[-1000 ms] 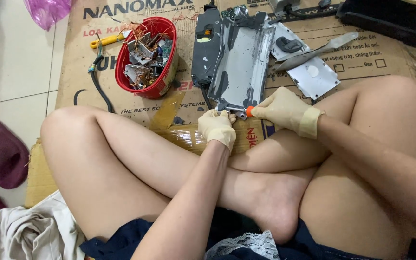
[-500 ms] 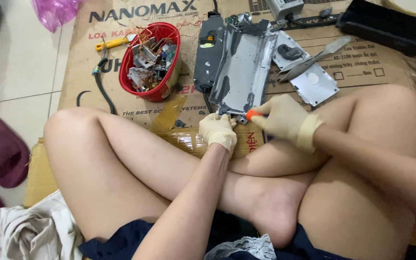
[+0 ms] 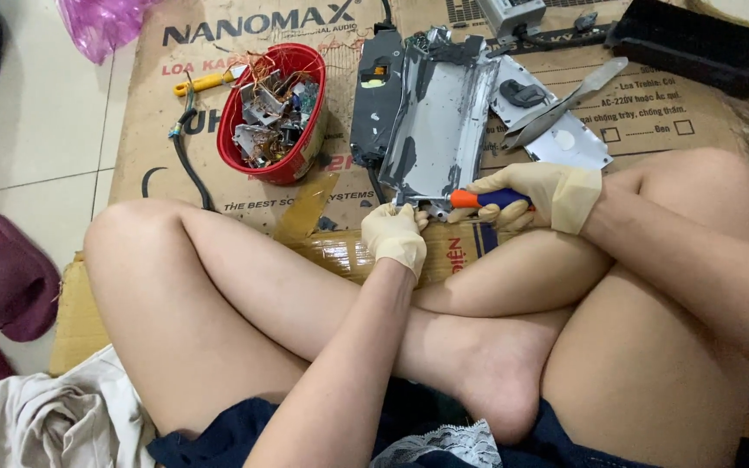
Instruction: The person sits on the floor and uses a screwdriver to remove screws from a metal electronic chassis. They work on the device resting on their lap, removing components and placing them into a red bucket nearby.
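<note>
Both my hands wear pale rubber gloves. My left hand (image 3: 394, 237) presses on the near edge of a grey metal device casing (image 3: 444, 130) lying on cardboard in front of my crossed legs. My right hand (image 3: 537, 195) grips a screwdriver with an orange and blue handle (image 3: 485, 198), its tip pointing left at the casing's near corner, close to my left fingers. A black electronics part (image 3: 374, 95) lies against the casing's left side.
A red bowl (image 3: 298, 163) of scrap parts and wires stands left of the casing, with a yellow-handled tool (image 3: 205, 82) and a black cable (image 3: 185, 160) beside it. Metal plates (image 3: 565, 130) lie to the right, a black tray (image 3: 695, 43) behind. Tiled floor and purple items are at left.
The view shifted slightly. My right hand pulled back a little to the right, showing more of the screwdriver handle. My left hand stays on the casing's near edge.
</note>
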